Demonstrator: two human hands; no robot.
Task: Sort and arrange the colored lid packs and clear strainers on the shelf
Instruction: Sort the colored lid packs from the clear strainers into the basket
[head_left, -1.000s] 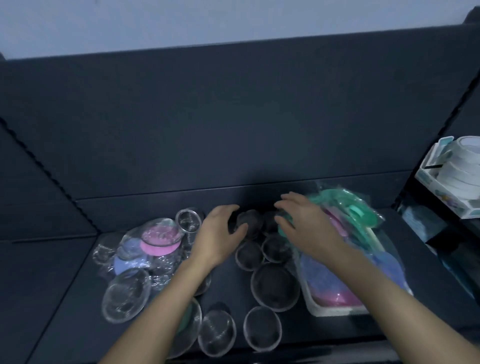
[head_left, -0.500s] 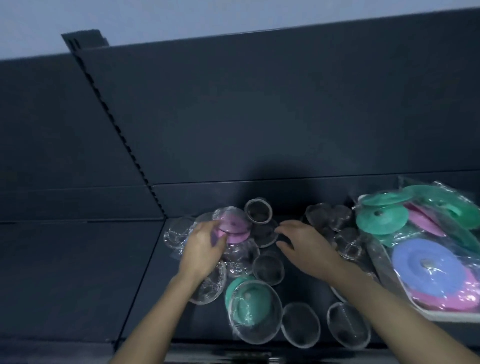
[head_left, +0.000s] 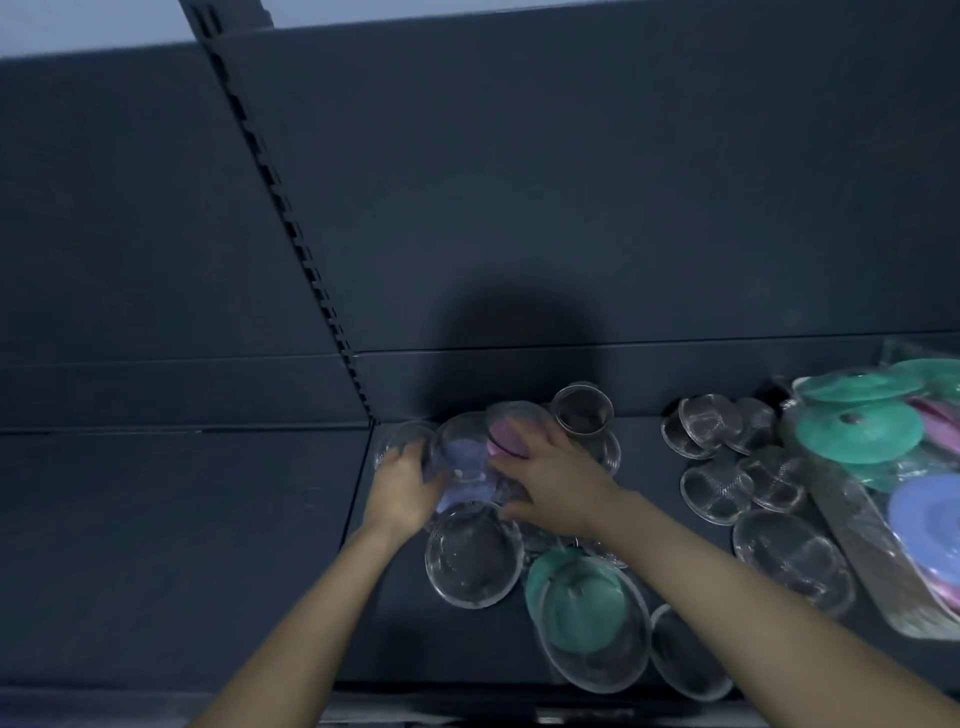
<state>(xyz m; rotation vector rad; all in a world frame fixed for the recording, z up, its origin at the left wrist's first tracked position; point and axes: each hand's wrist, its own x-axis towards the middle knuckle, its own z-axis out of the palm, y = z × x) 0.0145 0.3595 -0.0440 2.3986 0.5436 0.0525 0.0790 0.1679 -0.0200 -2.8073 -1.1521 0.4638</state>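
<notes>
On the dark shelf (head_left: 447, 644) lies a loose heap of clear strainers and lids at the left. My left hand (head_left: 402, 486) grips the left side of a clear pack with a lilac lid (head_left: 465, 457) inside. My right hand (head_left: 558, 480) rests over the same heap, fingers on a pink lid (head_left: 501, 434). A large clear strainer (head_left: 472, 558) lies just in front of my hands. A green lid under a clear strainer (head_left: 587, 608) sits nearer the front edge. A bagged pack of green, pink and blue lids (head_left: 883, 452) lies at the far right.
Several small clear mesh strainers (head_left: 727, 457) are grouped between my hands and the bagged pack. A small clear cup (head_left: 582, 410) stands by the back panel. A slotted upright (head_left: 291, 228) divides this bay from the bare shelf on the left.
The view has swung left, so the bagged pack now sits at the right edge. My right hand moved left onto the heap with the pink lid; my left hand shifted to the heap's left side.
</notes>
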